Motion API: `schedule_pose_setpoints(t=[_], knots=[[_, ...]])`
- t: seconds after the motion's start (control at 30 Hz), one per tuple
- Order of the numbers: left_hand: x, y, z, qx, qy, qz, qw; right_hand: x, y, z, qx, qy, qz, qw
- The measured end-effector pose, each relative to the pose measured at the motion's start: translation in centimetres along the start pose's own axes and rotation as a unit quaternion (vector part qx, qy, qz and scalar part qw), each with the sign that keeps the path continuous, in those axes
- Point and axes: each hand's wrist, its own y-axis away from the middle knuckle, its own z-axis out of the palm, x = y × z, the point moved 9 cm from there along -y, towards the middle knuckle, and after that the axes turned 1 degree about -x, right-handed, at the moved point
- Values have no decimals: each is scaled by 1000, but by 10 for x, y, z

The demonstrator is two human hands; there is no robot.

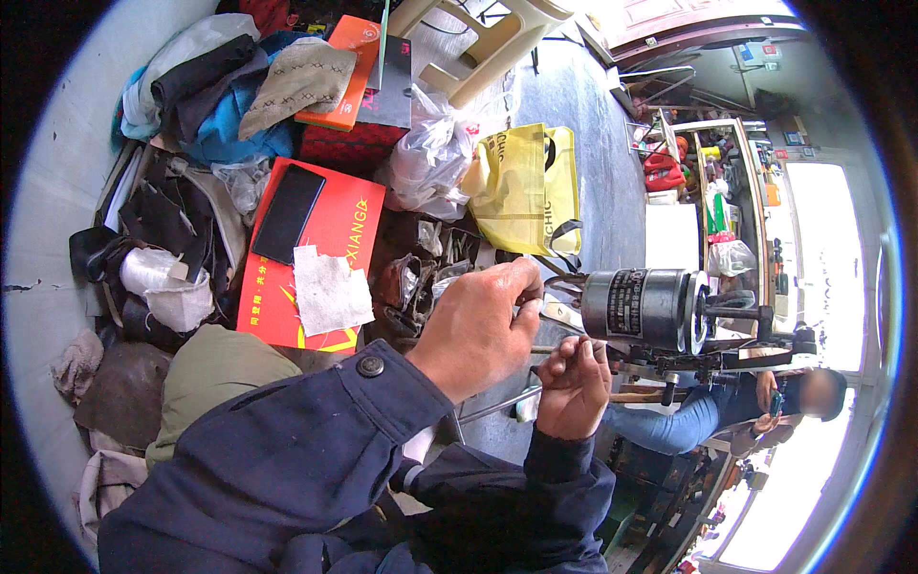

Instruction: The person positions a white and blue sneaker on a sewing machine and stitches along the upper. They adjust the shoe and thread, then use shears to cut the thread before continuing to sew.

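Note:
My left hand (483, 325) reaches in from the lower left, its back toward me. Its thumb and index finger are closed in a pinch just left of a silver metal cylinder with a dark label plate (629, 303). My right hand (574, 387) is lower and to the right, fingers curled and fingertips together under the cylinder's left end. Whatever either pinch holds is too small to make out. The cylinder joins a dark machine frame (765, 320) on its right. Dark blue sleeves cover both my forearms.
A red box (368, 206) carries a black phone (290, 215) and a white cloth scrap (332, 298). Near it are a yellow bag (535, 182), a white plastic bag (430, 158) and piled cloths (206, 86). At right, a person in jeans (660, 421) holds a small device beside crowded shelves.

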Motion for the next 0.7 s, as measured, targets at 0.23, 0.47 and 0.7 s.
schedule_pose_setpoints(t=[0.23, 0.47, 0.7], knots=[[-1, 0, 0, -2, -5, -5, 1000, 2, 0, 0, -4, 0, 2, 1000], [0, 0, 0, 3, -5, 5, 1000, 3, -1, 0, -14, -1, 3, 1000], [3, 1, -2, 7, -7, 12, 1000, 6, 0, 1, -3, -10, 10, 1000]])
